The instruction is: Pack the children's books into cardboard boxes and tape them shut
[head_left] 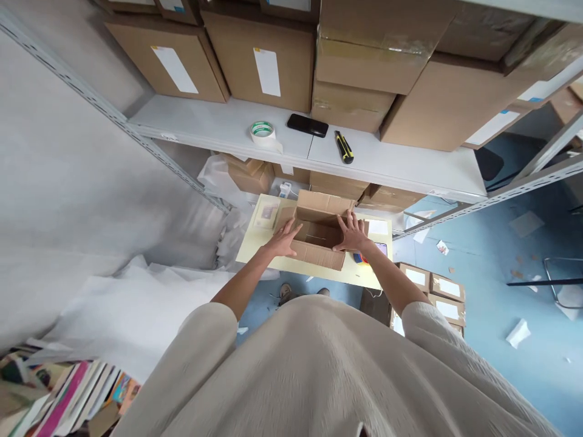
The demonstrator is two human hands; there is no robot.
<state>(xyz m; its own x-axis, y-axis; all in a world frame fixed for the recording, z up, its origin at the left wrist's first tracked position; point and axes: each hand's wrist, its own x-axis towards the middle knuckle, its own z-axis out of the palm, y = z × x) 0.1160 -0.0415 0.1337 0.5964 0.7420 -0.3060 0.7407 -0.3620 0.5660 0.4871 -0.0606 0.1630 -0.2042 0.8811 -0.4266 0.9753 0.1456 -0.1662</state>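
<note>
- Head view: open cardboard box [317, 233] sits mid-table in front of me, flaps folded outward, brown inside showing.
- My left hand [283, 240]: fingers spread, at the box's left end, fingertips over the near left corner. Not pinching anything I can see.
- My right hand [350, 233]: fingers spread wide, at the box's right end, thumb toward the near side, other fingers toward the far side. Exact contact under the palm: can't tell.
- Table is a pale yellow tabletop [253, 244], box flaps lying above it near and far.
- Left of the box, far end: a flat pale packet [266, 215].
- Right of the box: white paper label [378, 227] on the far side; a device with a lit screen [382, 248] and a blue tape roll [360, 258], both partly behind my right wrist.
- Far, above the table: grey shelf [401, 161]. On it, left to right: white tape roll [263, 132], black smartphone [308, 125], yellow-black utility knife [344, 147]. Big cartons [262, 73] stand behind them.
- Right of the table, on the blue floor [489, 267]: labelled small cartons [447, 286].
- Near left: books [75, 397] standing in a row, white packing sheets [136, 297] beyond.
</note>
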